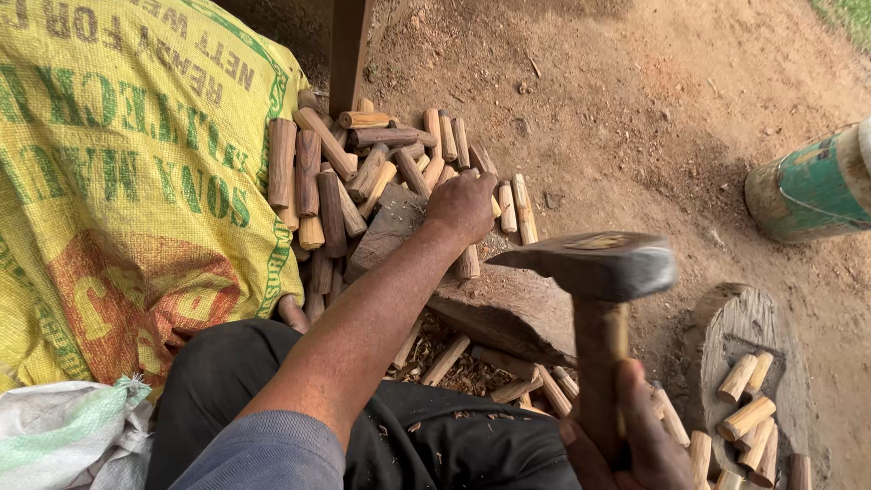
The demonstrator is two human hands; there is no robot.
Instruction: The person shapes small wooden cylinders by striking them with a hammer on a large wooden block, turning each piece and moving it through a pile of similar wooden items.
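A hammer is gripped by the right hand, fingers clamped on its wooden handle. The left hand is laid on the pile of wooden sticks, fingers curled together over them. More cut sticks are held on a wooden slab.

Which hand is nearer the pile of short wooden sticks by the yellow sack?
Left. The left hand rests on the stick pile; the right hand holds the hammer well below it.

right hand grips a hammer; left hand touches wooden sticks.
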